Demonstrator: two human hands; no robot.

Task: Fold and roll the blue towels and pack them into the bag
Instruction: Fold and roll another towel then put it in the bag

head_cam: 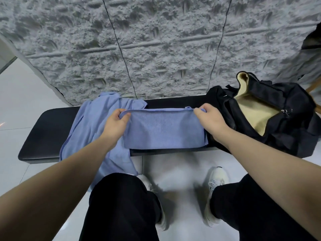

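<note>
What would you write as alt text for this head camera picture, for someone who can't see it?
A seated person's left hand and right hand pinch the far corners of a folded blue towel lying on a black bench. A loose blue towel is draped at the left, and an open black bag with tan lining sits at the right.

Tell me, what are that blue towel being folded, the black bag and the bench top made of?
Folded towel: soft knitted cloth, probably microfibre, with a fine matte looped texture. Bag: black woven fabric, likely nylon, with a tan cloth lining and metal zip. Bench: smooth black padding, perhaps faux leather, with a faint sheen.
</note>
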